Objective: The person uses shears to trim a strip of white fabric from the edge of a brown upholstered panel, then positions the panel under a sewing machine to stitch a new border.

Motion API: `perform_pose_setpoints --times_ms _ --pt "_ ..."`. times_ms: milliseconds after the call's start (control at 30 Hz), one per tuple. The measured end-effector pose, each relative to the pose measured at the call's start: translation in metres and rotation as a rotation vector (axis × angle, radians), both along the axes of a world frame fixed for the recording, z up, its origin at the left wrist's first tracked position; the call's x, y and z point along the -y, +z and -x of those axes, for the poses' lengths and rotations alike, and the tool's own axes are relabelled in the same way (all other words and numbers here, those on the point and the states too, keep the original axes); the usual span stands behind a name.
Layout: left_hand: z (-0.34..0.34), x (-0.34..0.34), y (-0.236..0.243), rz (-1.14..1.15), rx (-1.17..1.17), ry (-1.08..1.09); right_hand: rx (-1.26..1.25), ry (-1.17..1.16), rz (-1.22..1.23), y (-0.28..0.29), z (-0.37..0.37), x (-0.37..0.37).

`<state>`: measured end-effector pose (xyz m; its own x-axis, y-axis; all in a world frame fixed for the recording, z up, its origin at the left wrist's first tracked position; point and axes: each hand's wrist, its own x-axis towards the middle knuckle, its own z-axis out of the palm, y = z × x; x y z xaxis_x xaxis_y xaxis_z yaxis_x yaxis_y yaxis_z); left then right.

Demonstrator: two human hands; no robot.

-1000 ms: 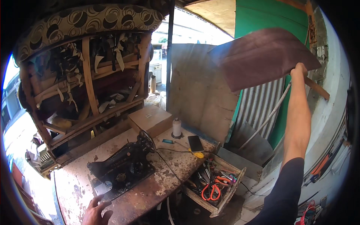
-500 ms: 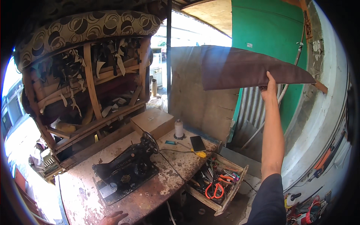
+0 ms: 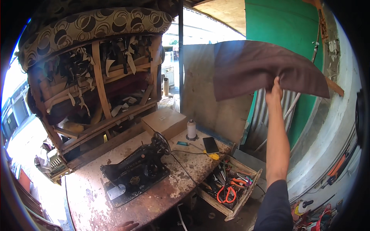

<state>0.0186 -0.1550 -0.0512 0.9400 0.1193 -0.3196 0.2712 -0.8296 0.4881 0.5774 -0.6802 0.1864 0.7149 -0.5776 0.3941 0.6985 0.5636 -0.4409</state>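
Observation:
A dark brown piece of upholstery material point(image 3: 246, 69), perhaps leatherette, hangs in the air at the upper right. My right hand point(image 3: 275, 91) is closed on its lower edge, the thumb pressed on the near face, and the cloth sags and creases around that grip. The material has one curved edge and a straight left side. At the bottom of the view, only part of my left hand point(image 3: 126, 226) shows at the front edge of the worn table point(image 3: 150, 206). Its fingers look stretched out and hold nothing. Nearest to it stands a black sewing machine point(image 3: 135, 165).
A cardboard box point(image 3: 163, 120), thread cone point(image 3: 191, 130) and phone point(image 3: 211, 145) occupy the table's back. An open drawer point(image 3: 246, 192) juts out at right, holding orange-handled scissors point(image 3: 226, 194) and several tools. An upturned sofa frame point(image 3: 98, 81) stands behind; a wall point(image 3: 327, 131) rises at right.
The brown material has bowed and creased more around my right hand, its ends now drooping. The whole view has shifted slightly. Less of my left hand shows.

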Motion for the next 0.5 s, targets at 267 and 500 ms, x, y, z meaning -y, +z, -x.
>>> perform_pose_setpoints --times_ms 267,500 --pt "0.001 0.029 0.012 0.042 0.044 -0.004 0.153 0.056 -0.32 0.135 -0.028 -0.043" --pt "0.017 0.031 0.003 0.043 0.038 0.024 -0.188 0.062 0.122 0.057 -0.06 -0.115"
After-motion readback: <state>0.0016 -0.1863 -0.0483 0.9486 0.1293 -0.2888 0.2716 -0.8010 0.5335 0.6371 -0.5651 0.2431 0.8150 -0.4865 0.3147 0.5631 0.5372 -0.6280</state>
